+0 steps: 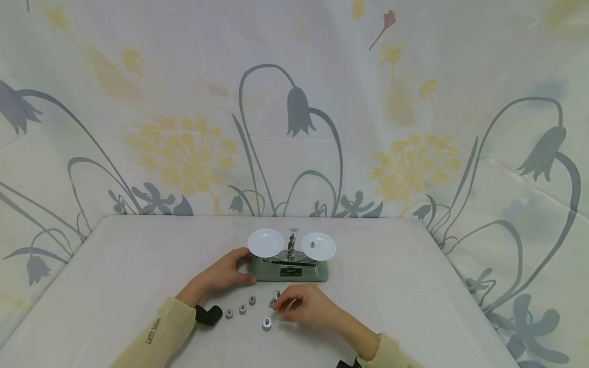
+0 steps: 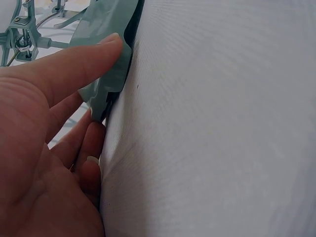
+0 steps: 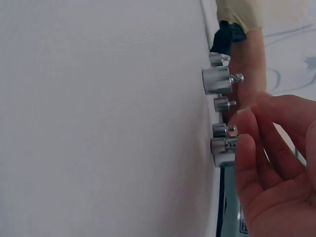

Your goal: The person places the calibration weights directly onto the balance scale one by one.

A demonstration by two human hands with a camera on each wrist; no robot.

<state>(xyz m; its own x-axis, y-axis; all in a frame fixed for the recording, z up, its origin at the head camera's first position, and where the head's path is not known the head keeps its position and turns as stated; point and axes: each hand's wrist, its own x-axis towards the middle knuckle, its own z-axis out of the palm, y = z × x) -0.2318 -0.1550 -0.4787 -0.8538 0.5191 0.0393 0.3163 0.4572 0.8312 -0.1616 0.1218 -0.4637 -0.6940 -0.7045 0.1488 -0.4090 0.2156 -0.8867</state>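
A green-based balance scale [image 1: 291,271] with two white pans stands on the table. My left hand [image 1: 228,271] grips the left end of its base; in the left wrist view the thumb [image 2: 94,57] lies on the green casing and the other fingers go behind. The right pan [image 1: 325,253] bears a small metal weight [image 1: 312,245]; nothing shows in the left pan [image 1: 265,243]. My right hand [image 1: 306,305] hovers by the metal weights before the scale, its fingertips close to a small weight [image 3: 219,130]. No weight shows between thumb and forefinger. Contact is unclear.
Small weights [image 1: 242,309] stand in a slanting row left of my right hand. A larger weight [image 1: 267,324] stands nearer me, and another [image 1: 277,295] behind the fingertips. White cloth covers the table [image 1: 391,266]; a flowered curtain [image 1: 294,153] hangs behind.
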